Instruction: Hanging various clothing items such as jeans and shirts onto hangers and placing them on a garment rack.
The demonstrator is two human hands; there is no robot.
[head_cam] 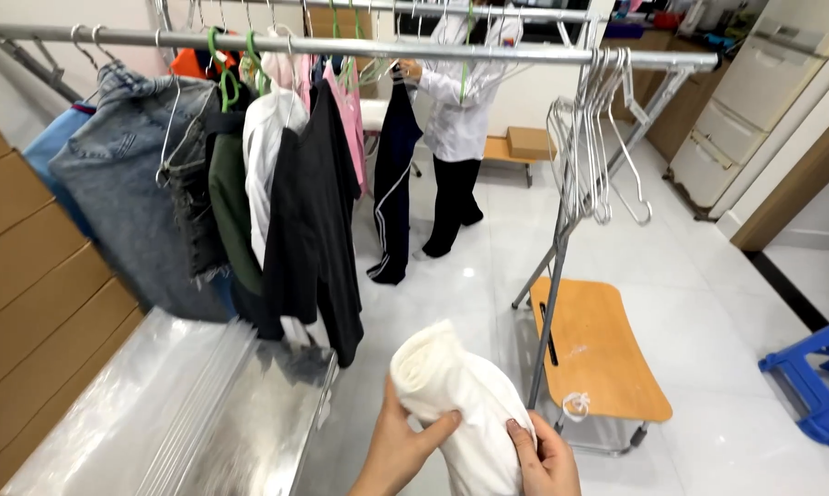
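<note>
Both hands clamped on a rolled white cloth, near bottom centre. Left hand grips its left side, thumb across the front; right hand holds the lower right side, fingers curled on the fabric. Roll tilts up-left, held in the air above the white tile floor. Near left: stack of clear plastic sheets, possibly garment bags, hard to tell. Right of the hands: low wooden folding table on the floor. Above: metal clothes rail with denim, green, white, black and pink garments at left, empty wire hangers at right. Far centre: another person in a white shirt at a second rail. Blue plastic stool at far right edge.
</note>
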